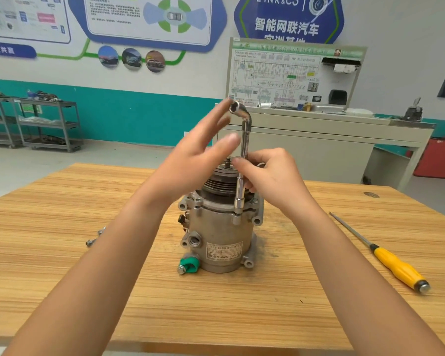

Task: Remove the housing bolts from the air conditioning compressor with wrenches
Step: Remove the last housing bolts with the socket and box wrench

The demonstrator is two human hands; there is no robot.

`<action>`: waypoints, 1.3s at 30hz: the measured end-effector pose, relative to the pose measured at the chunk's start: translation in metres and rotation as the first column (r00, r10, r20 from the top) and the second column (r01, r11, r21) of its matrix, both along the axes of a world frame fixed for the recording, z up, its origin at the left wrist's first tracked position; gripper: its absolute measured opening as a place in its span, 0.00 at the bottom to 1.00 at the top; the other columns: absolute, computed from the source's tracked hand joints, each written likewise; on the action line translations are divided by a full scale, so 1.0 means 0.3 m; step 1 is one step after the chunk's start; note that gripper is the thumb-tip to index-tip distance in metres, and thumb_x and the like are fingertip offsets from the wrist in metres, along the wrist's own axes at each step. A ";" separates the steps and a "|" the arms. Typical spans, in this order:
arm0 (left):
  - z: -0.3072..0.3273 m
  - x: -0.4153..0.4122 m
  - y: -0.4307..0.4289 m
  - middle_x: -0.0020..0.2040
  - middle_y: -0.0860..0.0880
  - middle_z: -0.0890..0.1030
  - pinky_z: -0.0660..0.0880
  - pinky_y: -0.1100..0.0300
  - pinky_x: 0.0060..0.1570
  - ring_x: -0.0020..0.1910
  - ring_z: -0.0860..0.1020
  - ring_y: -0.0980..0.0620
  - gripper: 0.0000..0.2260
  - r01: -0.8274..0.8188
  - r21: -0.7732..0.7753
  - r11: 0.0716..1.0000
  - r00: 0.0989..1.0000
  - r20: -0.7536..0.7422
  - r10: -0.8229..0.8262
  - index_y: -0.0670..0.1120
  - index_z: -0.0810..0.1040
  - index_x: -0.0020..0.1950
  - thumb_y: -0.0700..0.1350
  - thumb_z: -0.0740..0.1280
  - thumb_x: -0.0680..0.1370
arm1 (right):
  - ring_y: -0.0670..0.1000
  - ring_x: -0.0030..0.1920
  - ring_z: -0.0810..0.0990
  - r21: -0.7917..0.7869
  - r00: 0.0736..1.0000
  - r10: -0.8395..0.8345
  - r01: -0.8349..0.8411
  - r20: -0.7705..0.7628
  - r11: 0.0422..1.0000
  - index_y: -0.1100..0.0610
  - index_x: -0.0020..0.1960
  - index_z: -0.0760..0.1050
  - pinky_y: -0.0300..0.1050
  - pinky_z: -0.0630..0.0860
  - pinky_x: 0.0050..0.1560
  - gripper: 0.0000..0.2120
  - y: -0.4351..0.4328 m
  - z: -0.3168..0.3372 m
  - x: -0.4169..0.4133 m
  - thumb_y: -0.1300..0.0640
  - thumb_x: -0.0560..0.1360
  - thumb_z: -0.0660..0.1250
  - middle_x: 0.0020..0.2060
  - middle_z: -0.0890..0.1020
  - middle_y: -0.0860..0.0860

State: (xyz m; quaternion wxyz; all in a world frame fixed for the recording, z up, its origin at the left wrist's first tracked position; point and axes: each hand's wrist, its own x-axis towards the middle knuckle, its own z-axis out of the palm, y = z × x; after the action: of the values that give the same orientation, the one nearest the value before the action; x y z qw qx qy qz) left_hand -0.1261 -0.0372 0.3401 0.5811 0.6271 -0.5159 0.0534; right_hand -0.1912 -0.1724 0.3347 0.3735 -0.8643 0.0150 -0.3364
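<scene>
Counter [62,253], wood-grain: carries the compressor [221,227], upright beneath both hands.
Right hand [270,173]: pinches the shaft of the L-shaped socket wrench [246,140]; its lower socket is seated at the housing flange.
Left hand [201,155]: fingers straight, holding nothing, by the wrench's bent top.
Step, judged: loosening a bolt. Next move: swing the top arm.
Loose bolts [93,238]: left of the hands.
Screwdriver [396,265]: right of the hands.
Pulley [221,176]: crowds the shaft.

The compressor [219,237] stands upright at the middle of the table [62,253], and the wrench [244,150] stands on end upon its upper flange, at the right side. Loose bolts [94,237] lie on the table to the compressor's left — the screwdriver [385,258] lies well off to its right.
</scene>
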 end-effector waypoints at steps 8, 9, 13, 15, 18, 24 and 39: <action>0.157 0.005 -0.038 0.52 0.57 0.81 0.74 0.61 0.58 0.55 0.78 0.60 0.13 0.126 0.083 0.989 0.991 0.039 -0.130 0.54 0.75 0.56 0.37 0.58 0.81 | 0.43 0.29 0.73 -0.041 0.999 0.011 -0.013 -0.047 0.999 0.48 0.36 0.76 0.36 0.69 0.31 0.08 -0.016 0.018 -0.020 0.50 0.74 0.66 0.24 0.76 0.43; 0.164 0.006 -0.038 0.50 0.57 0.81 0.75 0.63 0.55 0.52 0.79 0.61 0.12 0.111 0.079 0.991 0.992 0.057 -0.116 0.53 0.77 0.54 0.37 0.60 0.81 | 0.43 0.31 0.75 -0.046 0.999 -0.030 0.031 0.025 0.998 0.48 0.41 0.77 0.37 0.70 0.33 0.04 -0.007 0.014 -0.017 0.50 0.73 0.67 0.27 0.77 0.44; 0.188 -0.016 -0.089 0.39 0.59 0.82 0.77 0.68 0.48 0.41 0.80 0.65 0.05 -0.078 0.031 0.996 0.979 0.191 0.070 0.52 0.81 0.45 0.41 0.70 0.76 | 0.45 0.35 0.79 -0.007 0.950 -0.124 0.132 0.287 0.991 0.56 0.46 0.79 0.38 0.72 0.39 0.08 0.025 0.003 0.000 0.54 0.70 0.72 0.32 0.79 0.45; 0.189 -0.018 -0.118 0.38 0.55 0.82 0.76 0.66 0.46 0.38 0.79 0.64 0.03 -0.159 0.032 0.987 0.959 0.241 0.146 0.52 0.80 0.48 0.45 0.70 0.75 | 0.48 0.36 0.80 0.036 0.963 -0.085 0.078 0.255 0.996 0.57 0.42 0.79 0.41 0.74 0.41 0.03 0.026 0.008 0.006 0.57 0.71 0.70 0.32 0.81 0.48; 0.177 -0.002 -0.112 0.44 0.54 0.82 0.75 0.67 0.41 0.41 0.78 0.61 0.08 -0.015 0.223 0.975 1.000 0.002 0.016 0.50 0.78 0.54 0.50 0.61 0.81 | 0.50 0.39 0.81 0.145 0.986 0.094 -0.113 0.136 0.983 0.55 0.38 0.79 0.46 0.77 0.45 0.07 0.004 0.027 0.004 0.60 0.74 0.67 0.34 0.82 0.51; 0.128 0.043 -0.071 0.51 0.50 0.83 0.71 0.48 0.57 0.54 0.75 0.47 0.12 0.263 0.182 0.948 0.925 -0.328 -0.193 0.42 0.79 0.53 0.46 0.63 0.74 | 0.37 0.42 0.80 0.287 0.948 0.302 -0.319 0.105 0.903 0.50 0.44 0.79 0.25 0.72 0.41 0.07 -0.026 0.033 -0.012 0.60 0.75 0.66 0.37 0.83 0.41; 0.094 0.050 -0.076 0.51 0.58 0.83 0.73 0.54 0.62 0.58 0.79 0.55 0.08 0.129 0.197 0.972 0.979 -0.184 -0.093 0.48 0.79 0.53 0.39 0.62 0.80 | 0.42 0.51 0.79 0.234 0.967 0.205 -0.236 0.150 0.943 0.50 0.52 0.79 0.37 0.75 0.53 0.07 -0.030 -0.010 -0.003 0.54 0.76 0.64 0.45 0.83 0.45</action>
State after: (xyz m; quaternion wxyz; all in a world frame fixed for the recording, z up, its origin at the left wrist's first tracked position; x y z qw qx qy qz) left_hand -0.1111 -0.0599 0.3682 0.5572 0.6567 -0.5005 -0.0881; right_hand -0.1921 -0.1813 0.3318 0.5150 -0.7842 -0.0628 -0.3405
